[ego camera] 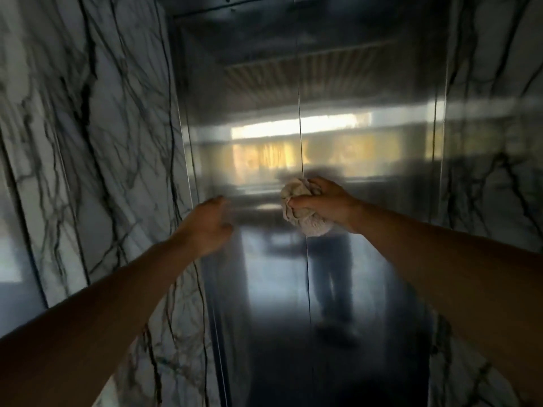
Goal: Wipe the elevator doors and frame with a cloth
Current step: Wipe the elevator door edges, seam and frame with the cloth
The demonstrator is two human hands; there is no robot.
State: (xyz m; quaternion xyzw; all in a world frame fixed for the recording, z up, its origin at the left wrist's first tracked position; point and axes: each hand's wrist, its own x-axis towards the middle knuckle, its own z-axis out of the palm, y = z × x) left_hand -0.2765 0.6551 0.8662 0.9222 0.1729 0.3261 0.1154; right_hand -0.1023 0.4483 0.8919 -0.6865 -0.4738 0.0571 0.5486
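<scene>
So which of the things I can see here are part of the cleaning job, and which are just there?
Part of the job:
- cloth, bunched in the right hand
- steel elevator doors, closed, cloth at the centre seam
- metal door frame
- left hand, open and empty, near the left door

Just there:
- veined marble wall panels on both sides

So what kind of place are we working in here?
Probably an elevator lobby in a building: closed stainless-steel elevator doors with a centre seam, veined marble wall panels either side, and the right hand pressing a bunched cloth to the doors.
</scene>
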